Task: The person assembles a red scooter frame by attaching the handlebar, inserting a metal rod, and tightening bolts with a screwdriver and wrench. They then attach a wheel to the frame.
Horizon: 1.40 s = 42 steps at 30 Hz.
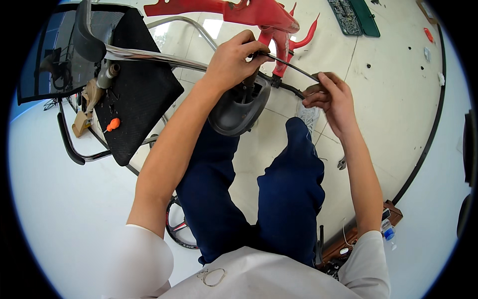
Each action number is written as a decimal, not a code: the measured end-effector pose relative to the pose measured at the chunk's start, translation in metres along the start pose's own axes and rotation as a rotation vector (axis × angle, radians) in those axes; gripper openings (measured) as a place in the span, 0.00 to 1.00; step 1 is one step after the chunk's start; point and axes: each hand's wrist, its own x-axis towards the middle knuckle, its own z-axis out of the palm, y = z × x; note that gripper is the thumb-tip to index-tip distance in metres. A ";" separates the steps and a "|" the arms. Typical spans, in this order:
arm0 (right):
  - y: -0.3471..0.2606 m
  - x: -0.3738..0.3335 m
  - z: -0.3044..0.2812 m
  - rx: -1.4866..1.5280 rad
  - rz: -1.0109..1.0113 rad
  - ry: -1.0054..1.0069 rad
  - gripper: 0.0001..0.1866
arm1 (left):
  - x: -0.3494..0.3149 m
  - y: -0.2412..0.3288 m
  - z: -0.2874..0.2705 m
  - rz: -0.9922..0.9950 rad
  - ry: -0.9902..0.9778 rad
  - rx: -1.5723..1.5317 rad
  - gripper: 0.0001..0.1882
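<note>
A thin dark rod or cable (295,68) stretches between my two hands; its exact kind I cannot tell. My left hand (234,60) pinches its left end, just above a black bicycle saddle (238,110). Further right, my right hand (328,97) has its fingers closed on the other end. A red bicycle frame (264,17) lies beyond my hands, with a black bar (290,89) running from its lower part toward my right hand. The saddle sits against my left knee, partly covered by my left hand and wrist.
At the left stands a chair with a black mesh seat (137,94), holding an orange-handled screwdriver (114,124) and a spray can (106,77). A green case of hardware (368,22) lies at the far right. A wrench (342,163) and a small wheel (174,226) are on the floor.
</note>
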 end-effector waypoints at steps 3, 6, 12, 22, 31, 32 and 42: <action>0.003 0.002 -0.009 -0.674 -0.547 0.042 0.13 | 0.001 0.000 -0.001 0.007 -0.031 0.043 0.08; 0.002 0.002 -0.015 -0.756 -0.570 0.039 0.13 | 0.003 -0.001 -0.002 0.028 -0.038 0.064 0.09; 0.002 0.003 -0.006 0.484 0.217 -0.012 0.14 | 0.008 0.003 0.001 -0.108 0.077 -0.233 0.11; -0.008 -0.004 0.000 -0.492 -0.295 -0.030 0.13 | 0.005 -0.001 -0.003 0.009 -0.029 0.007 0.11; 0.015 0.017 -0.004 0.579 0.259 -0.057 0.14 | 0.007 0.000 -0.002 -0.040 -0.043 -0.050 0.09; 0.014 0.012 -0.001 0.340 0.173 -0.016 0.15 | 0.007 -0.001 -0.002 -0.038 -0.044 -0.041 0.09; 0.001 -0.014 0.015 -0.920 -0.765 0.117 0.18 | 0.007 -0.003 -0.001 -0.010 -0.043 0.009 0.09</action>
